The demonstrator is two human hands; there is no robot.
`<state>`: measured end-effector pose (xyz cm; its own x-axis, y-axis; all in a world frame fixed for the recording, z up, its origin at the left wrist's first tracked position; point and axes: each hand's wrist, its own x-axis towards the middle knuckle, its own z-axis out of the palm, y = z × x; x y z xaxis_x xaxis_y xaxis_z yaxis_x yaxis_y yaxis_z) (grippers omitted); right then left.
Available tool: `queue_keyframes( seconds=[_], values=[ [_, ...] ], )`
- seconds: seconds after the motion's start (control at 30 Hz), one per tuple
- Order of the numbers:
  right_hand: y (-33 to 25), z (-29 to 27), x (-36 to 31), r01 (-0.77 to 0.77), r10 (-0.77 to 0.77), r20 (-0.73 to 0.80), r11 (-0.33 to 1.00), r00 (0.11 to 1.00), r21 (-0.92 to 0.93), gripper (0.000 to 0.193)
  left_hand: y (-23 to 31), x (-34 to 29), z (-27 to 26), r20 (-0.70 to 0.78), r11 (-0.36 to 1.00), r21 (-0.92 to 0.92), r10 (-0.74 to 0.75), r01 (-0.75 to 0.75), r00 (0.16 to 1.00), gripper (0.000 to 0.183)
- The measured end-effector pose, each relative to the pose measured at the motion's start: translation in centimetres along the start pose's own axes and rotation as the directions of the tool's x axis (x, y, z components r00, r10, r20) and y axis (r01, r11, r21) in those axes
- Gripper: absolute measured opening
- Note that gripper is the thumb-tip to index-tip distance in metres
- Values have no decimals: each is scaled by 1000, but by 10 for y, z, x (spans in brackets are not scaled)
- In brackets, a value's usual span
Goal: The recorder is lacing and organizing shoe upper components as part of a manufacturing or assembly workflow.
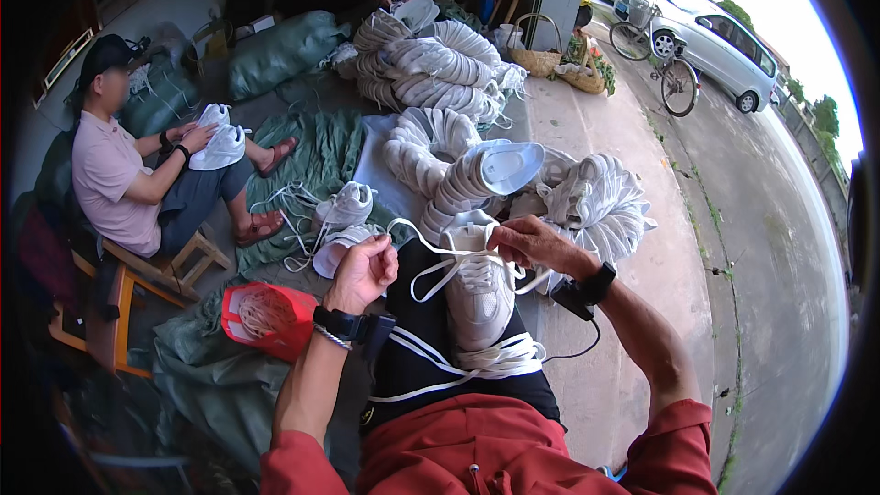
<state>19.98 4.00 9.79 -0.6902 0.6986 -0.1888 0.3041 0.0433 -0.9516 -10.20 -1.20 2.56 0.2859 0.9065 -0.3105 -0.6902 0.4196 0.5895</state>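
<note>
Head view, looking down at the lap. A white sneaker (479, 289) rests on the person's black-clad thigh, its long axis running away from the body, the toe end near the lap and the open collar pointing toward the pile of white shoes (513, 179) beyond. The right hand (536, 243) lies at the far, collar end, touching the shoe, its fingers pinched closed on a white lace (431, 238) at the top eyelets. The left hand (364, 270) sits off the shoe to its left and apart from it, curled into a near-fist around the other run of the same lace, which stretches taut between the two hands across the tongue. The right hand is thus the nearer to the sneaker; the left pulls sideways, across the shoe's long axis. A bundle of loose laces (500, 357) lies on the thigh just below the toe. A red basket (266, 316) of laces stands on the floor beside the left forearm. A seated person (128, 179) at far left holds another white shoe, well apart.
</note>
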Motion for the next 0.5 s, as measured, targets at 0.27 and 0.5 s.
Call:
queue_keyframes(
  seconds=[0.27,0.5],
  values=[
    [20,-19,-14,36,-29,-178,999,984,36,25,8,7,4,-143,986,-20,163,-168,976,7],
    [57,46,17,95,-331,-131,588,935,-803,28,-4,17,5,-70,961,-168,209,-218,976,21]
  ],
)
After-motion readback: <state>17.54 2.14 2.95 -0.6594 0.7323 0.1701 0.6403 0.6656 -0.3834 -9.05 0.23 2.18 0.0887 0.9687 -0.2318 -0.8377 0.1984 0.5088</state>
